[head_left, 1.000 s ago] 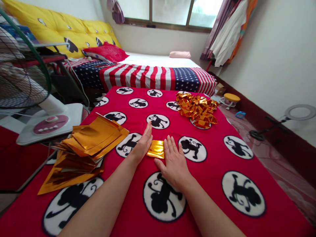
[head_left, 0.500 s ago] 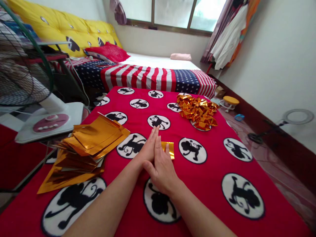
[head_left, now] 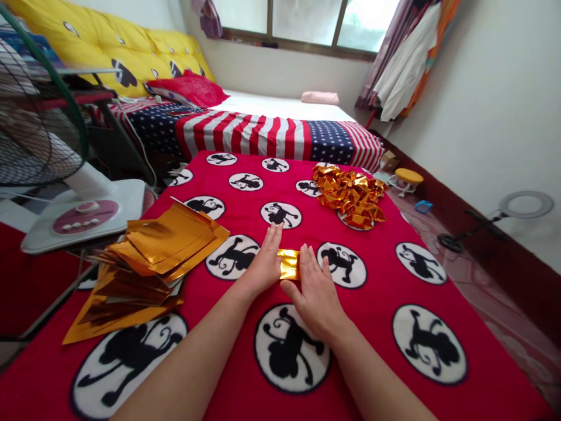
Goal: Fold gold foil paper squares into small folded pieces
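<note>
Bed [head_left: 272, 104]: star-and-stripe cover [head_left: 263, 134] along the near side; red pillow [head_left: 193, 89] left, pink roll [head_left: 319, 97] right.
Fan [head_left: 83, 181]: white base, pink control panel [head_left: 65, 214].
Window [head_left: 304, 23]: framed panes above the bed.
Stool [head_left: 409, 175]: orange-yellow seat, near the right wall [head_left: 495, 105].
Ring light [head_left: 526, 216]: tilted, right of the stool.

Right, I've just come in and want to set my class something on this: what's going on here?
A person's left hand and right hand are at opposite sides of a small gold foil piece lying on a red cloth with monkey prints. Both hands are open, fingers extended. How firmly they press isn't clear. A loose stack of gold sheets lies to the left; a heap of shaped gold foil sits farther off, to the right.
</note>
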{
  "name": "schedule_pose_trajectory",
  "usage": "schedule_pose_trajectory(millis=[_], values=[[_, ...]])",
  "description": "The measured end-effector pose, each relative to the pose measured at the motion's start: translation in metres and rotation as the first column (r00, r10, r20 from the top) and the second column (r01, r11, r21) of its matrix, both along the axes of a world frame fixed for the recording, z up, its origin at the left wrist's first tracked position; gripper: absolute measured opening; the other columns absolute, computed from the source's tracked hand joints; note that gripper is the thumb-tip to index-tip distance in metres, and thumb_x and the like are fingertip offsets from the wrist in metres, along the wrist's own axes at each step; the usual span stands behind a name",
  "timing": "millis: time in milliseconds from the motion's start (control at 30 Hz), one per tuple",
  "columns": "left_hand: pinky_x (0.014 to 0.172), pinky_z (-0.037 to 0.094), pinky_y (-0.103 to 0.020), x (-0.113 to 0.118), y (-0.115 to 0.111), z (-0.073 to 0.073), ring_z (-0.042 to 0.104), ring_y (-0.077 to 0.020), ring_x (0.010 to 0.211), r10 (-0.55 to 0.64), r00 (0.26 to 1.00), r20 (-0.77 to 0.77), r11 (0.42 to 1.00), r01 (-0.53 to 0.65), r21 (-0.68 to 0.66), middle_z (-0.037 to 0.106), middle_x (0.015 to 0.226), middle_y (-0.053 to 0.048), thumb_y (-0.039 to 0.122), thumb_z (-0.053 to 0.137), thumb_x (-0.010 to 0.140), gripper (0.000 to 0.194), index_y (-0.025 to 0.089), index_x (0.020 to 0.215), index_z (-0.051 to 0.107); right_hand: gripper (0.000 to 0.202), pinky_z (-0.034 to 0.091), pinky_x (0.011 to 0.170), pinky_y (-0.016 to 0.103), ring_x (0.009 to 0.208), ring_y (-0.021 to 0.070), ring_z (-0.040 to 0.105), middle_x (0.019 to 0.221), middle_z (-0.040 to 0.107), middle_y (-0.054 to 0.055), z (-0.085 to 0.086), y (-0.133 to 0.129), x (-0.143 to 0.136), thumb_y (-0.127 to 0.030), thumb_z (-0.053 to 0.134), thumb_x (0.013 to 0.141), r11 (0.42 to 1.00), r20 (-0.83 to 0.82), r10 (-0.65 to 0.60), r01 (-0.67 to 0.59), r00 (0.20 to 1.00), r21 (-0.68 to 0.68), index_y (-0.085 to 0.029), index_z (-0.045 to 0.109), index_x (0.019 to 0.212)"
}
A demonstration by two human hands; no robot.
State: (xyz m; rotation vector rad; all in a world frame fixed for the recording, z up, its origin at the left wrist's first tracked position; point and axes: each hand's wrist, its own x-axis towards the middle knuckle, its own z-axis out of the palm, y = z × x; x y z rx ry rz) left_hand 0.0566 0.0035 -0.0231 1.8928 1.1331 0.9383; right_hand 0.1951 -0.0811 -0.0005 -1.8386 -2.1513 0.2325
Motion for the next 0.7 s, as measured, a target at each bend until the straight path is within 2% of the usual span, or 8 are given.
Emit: schedule_pose_trajectory(millis=[100,167,267,333,367,400,500,700], values=[[0.122,0.011,-0.046,-0.002,-0.002,0.011,0.008,-0.0277,0.149,-0.009,0.999,0.040,1.000,0.010,-0.029,0.014,0.161,-0.013,-0.001,0.048,0.070,0.085,0.015,0.151,0.026,0.087,0.009,0.119,0.053,0.147,0.0317,0.015,0.156,0.020,0.021,0.002,0.000,-0.002,-0.064,0.042,0.089,1.000,0.076,0.006,-0.005,0.997,-0.007,-0.001,0.030,0.148],[0.122,0.010,-0.044,0.001,-0.006,0.020,0.010,-0.0269,0.149,-0.039,0.988,0.151,0.999,0.042,-0.022,0.015,0.161,-0.010,0.004,0.051,0.073,0.082,0.018,0.150,0.029,0.091,0.008,0.119,0.053,0.147,0.0327,0.013,0.157,0.018,0.022,0.003,0.000,-0.005,-0.066,0.046,0.085,1.000,0.103,-0.001,0.003,0.995,-0.016,-0.001,0.032,0.147],[0.122,0.013,-0.040,0.012,-0.016,0.035,0.012,-0.0230,0.149,-0.179,0.915,0.361,0.976,0.211,-0.052,0.016,0.162,-0.003,0.015,0.052,0.081,0.077,0.025,0.152,0.024,0.091,0.007,0.118,0.053,0.148,0.0331,0.012,0.157,0.018,0.022,0.002,-0.001,-0.009,-0.066,0.048,0.084,1.000,0.117,-0.010,0.012,0.993,-0.020,-0.002,0.032,0.147],[0.122,0.015,-0.039,0.020,-0.022,0.042,0.014,-0.0218,0.149,-0.254,0.859,0.445,0.926,0.349,-0.144,0.016,0.162,-0.002,0.019,0.050,0.084,0.075,0.026,0.153,0.021,0.090,0.007,0.118,0.052,0.148,0.0325,0.011,0.157,0.018,0.022,0.000,-0.001,-0.009,-0.064,0.049,0.084,1.000,0.118,-0.007,0.008,0.993,-0.002,-0.004,0.031,0.148],[0.122,0.014,-0.040,0.023,-0.024,0.043,0.014,-0.0220,0.148,-0.246,0.847,0.472,0.908,0.371,-0.192,0.017,0.161,-0.002,0.020,0.049,0.083,0.075,0.025,0.153,0.022,0.090,0.006,0.118,0.052,0.148,0.0323,0.011,0.157,0.018,0.021,-0.001,-0.001,-0.009,-0.063,0.050,0.084,1.000,0.120,-0.003,0.003,0.993,0.008,-0.004,0.030,0.149],[0.122,0.012,-0.041,0.026,-0.025,0.042,0.014,-0.0225,0.149,-0.230,0.854,0.467,0.898,0.371,-0.237,0.017,0.161,-0.002,0.019,0.048,0.082,0.075,0.024,0.152,0.023,0.090,0.006,0.118,0.052,0.148,0.0323,0.011,0.158,0.018,0.021,-0.002,-0.001,-0.008,-0.063,0.051,0.083,1.000,0.123,0.001,-0.002,0.992,0.013,-0.005,0.030,0.149],[0.122,0.005,-0.044,0.024,-0.020,0.032,0.010,-0.0242,0.149,-0.115,0.912,0.395,0.907,0.259,-0.333,0.020,0.161,-0.002,0.015,0.045,0.076,0.075,0.022,0.150,0.030,0.090,0.006,0.118,0.053,0.148,0.0329,0.011,0.157,0.018,0.021,-0.001,-0.001,-0.008,-0.064,0.047,0.084,1.000,0.137,0.000,0.000,0.991,-0.004,-0.003,0.031,0.148],[0.122,0.011,-0.042,0.002,-0.004,0.014,0.022,-0.0241,0.146,0.018,0.896,0.443,0.929,0.149,-0.339,0.033,0.156,-0.005,0.011,0.044,0.068,0.075,0.020,0.142,0.041,0.093,0.006,0.118,0.053,0.148,0.0321,0.010,0.158,0.015,0.020,0.002,-0.001,-0.008,-0.067,0.046,0.084,0.999,0.148,-0.017,0.021,0.989,-0.027,-0.003,0.028,0.149]])
